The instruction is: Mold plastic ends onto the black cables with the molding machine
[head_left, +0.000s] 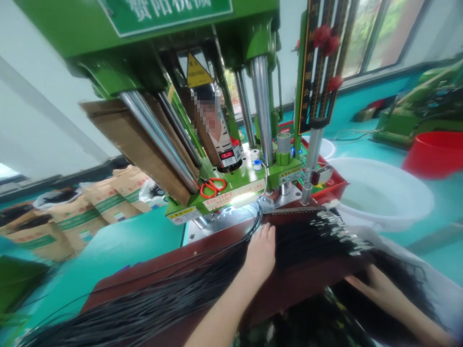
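Note:
My left hand (261, 246) is closed over thin black wires at the front of the green press, and a small loop of wires (258, 219) rises beside its fingertips. A long spread of black wires (155, 294) runs from there to the lower left across the dark red tabletop (202, 253). On the right lies a bundle of black wires (300, 238) with pale metallic ends (340, 229). My right hand (374, 286) is at the table's near right edge, fingers apart, beside more dark wires (401, 277) hanging there. It is slightly blurred.
The green press (231, 185) stands ahead, with orange-handled scissors (213, 188), a dark cylindrical can (224, 140) and a blue-and-white roll (257, 165) on its ledge. A white tub (383, 188) and red bucket (441, 154) stand at right. Paper sacks (75, 214) line the left wall.

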